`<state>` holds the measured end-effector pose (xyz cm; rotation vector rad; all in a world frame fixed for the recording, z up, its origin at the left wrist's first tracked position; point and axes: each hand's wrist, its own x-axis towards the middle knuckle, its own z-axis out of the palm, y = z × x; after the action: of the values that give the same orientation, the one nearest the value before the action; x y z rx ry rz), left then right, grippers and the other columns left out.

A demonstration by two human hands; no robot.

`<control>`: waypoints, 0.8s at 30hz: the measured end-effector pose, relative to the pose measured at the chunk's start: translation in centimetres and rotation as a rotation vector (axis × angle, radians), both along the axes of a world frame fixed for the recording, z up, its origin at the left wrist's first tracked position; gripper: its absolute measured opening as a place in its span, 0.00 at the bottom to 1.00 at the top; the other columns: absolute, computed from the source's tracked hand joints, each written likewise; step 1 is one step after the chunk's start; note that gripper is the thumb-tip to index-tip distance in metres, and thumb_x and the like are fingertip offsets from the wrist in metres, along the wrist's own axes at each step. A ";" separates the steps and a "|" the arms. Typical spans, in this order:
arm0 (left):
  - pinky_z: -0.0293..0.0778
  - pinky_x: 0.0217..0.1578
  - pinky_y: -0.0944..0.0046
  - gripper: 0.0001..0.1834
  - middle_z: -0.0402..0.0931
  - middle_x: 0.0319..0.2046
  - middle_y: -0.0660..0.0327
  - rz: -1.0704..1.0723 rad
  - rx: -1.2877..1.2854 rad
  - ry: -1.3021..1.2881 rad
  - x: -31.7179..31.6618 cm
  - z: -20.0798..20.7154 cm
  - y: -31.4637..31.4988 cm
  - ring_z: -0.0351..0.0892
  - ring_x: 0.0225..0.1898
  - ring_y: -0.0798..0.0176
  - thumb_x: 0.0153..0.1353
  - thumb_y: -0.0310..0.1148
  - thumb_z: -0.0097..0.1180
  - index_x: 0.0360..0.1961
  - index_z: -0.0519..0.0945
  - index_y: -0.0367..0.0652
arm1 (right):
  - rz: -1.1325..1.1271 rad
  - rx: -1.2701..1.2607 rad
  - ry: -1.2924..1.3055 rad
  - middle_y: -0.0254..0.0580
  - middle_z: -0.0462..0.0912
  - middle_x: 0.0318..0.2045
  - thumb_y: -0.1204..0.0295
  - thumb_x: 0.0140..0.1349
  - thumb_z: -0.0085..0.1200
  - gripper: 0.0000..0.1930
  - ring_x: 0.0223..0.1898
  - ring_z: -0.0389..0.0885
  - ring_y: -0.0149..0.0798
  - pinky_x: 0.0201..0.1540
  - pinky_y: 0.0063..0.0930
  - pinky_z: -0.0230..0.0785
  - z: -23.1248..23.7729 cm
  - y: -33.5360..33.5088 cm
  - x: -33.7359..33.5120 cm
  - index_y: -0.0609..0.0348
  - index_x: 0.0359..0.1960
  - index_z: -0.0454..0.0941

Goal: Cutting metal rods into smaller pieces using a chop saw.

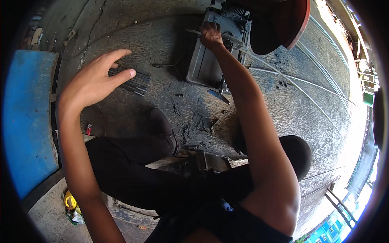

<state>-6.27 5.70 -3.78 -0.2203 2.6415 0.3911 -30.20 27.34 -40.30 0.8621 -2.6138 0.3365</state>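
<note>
My left hand (95, 79) is held in the air at the left, thumb and fingers apart with nothing in them. Just beyond it, a bundle of short dark metal rods (137, 83) lies on the ground, partly covered by the hand. My right arm reaches far forward to a grimy metal machine (206, 67) with a flat, tray-like base. There my right hand (212, 35) has its fingers curled around a metal bar (193, 31) that crosses the machine. The hand hides part of that bar.
A dark round thing with a red rim (298, 30) stands beside the machine. Long thin metal rods (298, 77) stretch away to the right. Dark grit (194, 129) and small metal bits lie before my feet. A blue panel (30, 121) stands at the left, near a yellow item (70, 200).
</note>
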 end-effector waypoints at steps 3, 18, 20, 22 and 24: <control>0.70 0.57 0.51 0.31 0.68 0.62 0.50 0.008 -0.010 -0.008 -0.2 -0.3 0.0 0.70 0.62 0.51 0.62 0.50 0.58 0.64 0.69 0.50 | 0.009 -0.051 0.000 0.46 0.76 0.47 0.70 0.49 0.59 0.12 0.51 0.75 0.50 0.57 0.49 0.62 -1.6 -0.5 -0.5 0.52 0.37 0.80; 0.74 0.50 0.54 0.30 0.70 0.61 0.51 -0.032 -0.018 0.044 0.3 -0.9 -0.5 0.72 0.60 0.53 0.63 0.49 0.58 0.63 0.70 0.49 | 0.023 0.011 -0.312 0.57 0.78 0.42 0.70 0.48 0.58 0.15 0.47 0.80 0.56 0.50 0.41 0.75 -0.6 -0.2 -3.1 0.64 0.38 0.80; 0.75 0.50 0.55 0.30 0.70 0.60 0.51 -0.035 -0.007 0.061 0.6 -1.0 -0.7 0.72 0.60 0.53 0.63 0.49 0.57 0.63 0.71 0.48 | -0.005 0.037 -0.303 0.54 0.78 0.42 0.71 0.47 0.59 0.16 0.47 0.79 0.55 0.50 0.41 0.74 -0.9 -0.4 -3.3 0.61 0.40 0.80; 0.70 0.57 0.54 0.32 0.72 0.58 0.48 -0.018 -0.007 0.097 0.6 -0.9 -0.5 0.74 0.59 0.49 0.61 0.52 0.57 0.62 0.72 0.45 | -0.031 0.068 -0.296 0.50 0.78 0.43 0.72 0.46 0.59 0.17 0.47 0.79 0.54 0.50 0.42 0.74 -1.4 -0.3 -3.3 0.59 0.42 0.80; 0.70 0.57 0.54 0.32 0.72 0.58 0.48 -0.018 -0.011 0.103 0.9 -1.0 -0.8 0.74 0.59 0.49 0.61 0.52 0.57 0.62 0.72 0.45 | 0.048 -0.156 -0.291 0.47 0.80 0.42 0.69 0.48 0.62 0.17 0.46 0.80 0.51 0.49 0.41 0.74 -1.8 0.0 -3.2 0.56 0.42 0.81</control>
<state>-5.38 4.91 -4.77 -0.1842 2.7457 0.3918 -33.42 27.30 -42.14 0.8808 -2.7835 0.7176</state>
